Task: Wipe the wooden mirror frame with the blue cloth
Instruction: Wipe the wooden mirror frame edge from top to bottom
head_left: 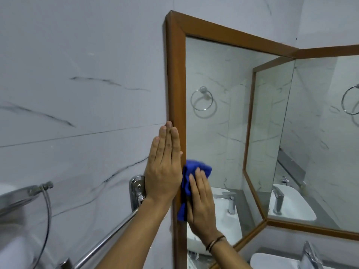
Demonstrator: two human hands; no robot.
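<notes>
A wooden mirror frame (175,78) hangs on the marble wall, its left upright running down the middle of the view. My left hand (164,166) lies flat with fingers together, pressed against the wall and the outer edge of that upright. My right hand (202,202) presses a bunched blue cloth (187,177) against the frame's inner edge and the glass, just right of my left hand. Part of the cloth is hidden under my right palm.
A chrome towel bar (108,237) with its wall bracket (137,189) sits below left of the frame. A glass shelf with metal fittings (25,193) juts out at far left. A white basin and tap (308,257) lie at lower right. A second framed mirror (326,50) adjoins at right.
</notes>
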